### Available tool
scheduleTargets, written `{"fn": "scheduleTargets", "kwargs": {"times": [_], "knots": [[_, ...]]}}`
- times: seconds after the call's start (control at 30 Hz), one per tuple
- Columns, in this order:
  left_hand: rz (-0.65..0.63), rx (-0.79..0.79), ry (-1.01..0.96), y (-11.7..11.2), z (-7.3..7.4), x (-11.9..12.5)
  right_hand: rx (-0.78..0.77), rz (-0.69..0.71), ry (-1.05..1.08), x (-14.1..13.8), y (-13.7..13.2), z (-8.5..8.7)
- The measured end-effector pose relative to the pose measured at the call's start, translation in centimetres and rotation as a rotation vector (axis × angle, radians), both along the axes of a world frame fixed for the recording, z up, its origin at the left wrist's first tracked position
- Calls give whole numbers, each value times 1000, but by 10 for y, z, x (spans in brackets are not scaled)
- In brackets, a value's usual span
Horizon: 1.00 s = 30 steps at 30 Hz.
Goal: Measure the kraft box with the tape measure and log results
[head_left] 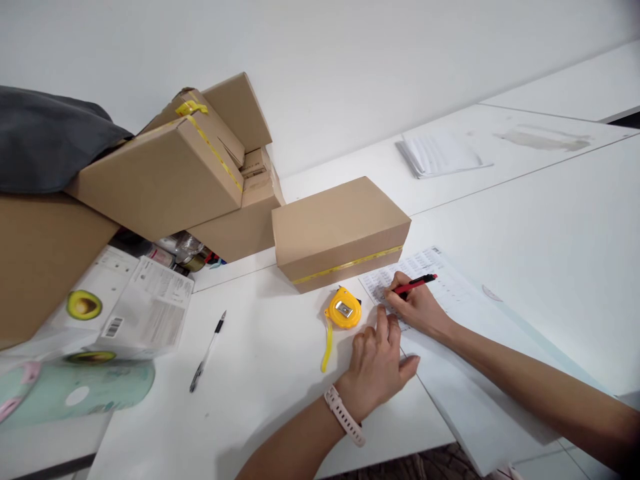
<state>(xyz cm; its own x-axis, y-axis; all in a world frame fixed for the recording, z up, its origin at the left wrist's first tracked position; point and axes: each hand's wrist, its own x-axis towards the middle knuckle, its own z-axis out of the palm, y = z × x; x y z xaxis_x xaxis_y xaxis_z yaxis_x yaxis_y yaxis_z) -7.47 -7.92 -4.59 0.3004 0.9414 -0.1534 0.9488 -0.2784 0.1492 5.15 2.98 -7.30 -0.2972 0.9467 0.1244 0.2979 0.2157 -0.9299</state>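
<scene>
My right hand [417,308] is closed round a red pen [415,285] whose tip rests on a printed sheet of paper [450,293] with rows of small text. My left hand [376,363] lies flat on the white table [260,400] at the sheet's left edge, fingers spread, a pale pink watch strap on the wrist. A yellow tape measure [343,312] with its yellow loop trailing sits just left of both hands. Right behind it stands a closed cardboard box [337,230] with a yellow tape band.
A black pen [207,352] lies on the table to the left. A stack of cardboard boxes [195,167] rises at the back left, with a dark grey cloth [45,137] on one. White avocado-print cartons [120,307] and a mint-coloured object [75,390] are at the left. Folded papers [440,153] lie far back.
</scene>
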Motion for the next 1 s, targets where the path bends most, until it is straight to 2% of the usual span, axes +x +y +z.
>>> {"fn": "scheduleTargets", "kwargs": {"times": [0.3, 0.47, 0.57, 0.67, 0.73, 0.83, 0.9, 0.93, 1.0], "knots": [[-4, 10, -4, 0, -1, 0, -2, 1, 7, 1, -1, -1], [-7, 62, 23, -1, -4, -1, 59, -43, -13, 1, -1, -1], [-15, 175, 23, -4, -10, -1, 210, -90, -103, 18, -3, 7], [-25, 407, -55, -6, -15, -3, 449, 48, -320, 52, -6, 15], [-19, 537, -113, -5, -13, -8, 559, 116, -494, 76, -8, 15], [62, 644, -137, -2, -4, -21, 622, 104, -716, 102, -9, 6], [180, 676, -148, 1, 4, -32, 651, 98, -791, 111, -8, 0], [256, 656, -181, 3, 8, -37, 669, 95, -804, 112, -8, -1], [425, 514, -355, 6, 13, -47, 684, 77, -786, 110, -9, 1]]}}
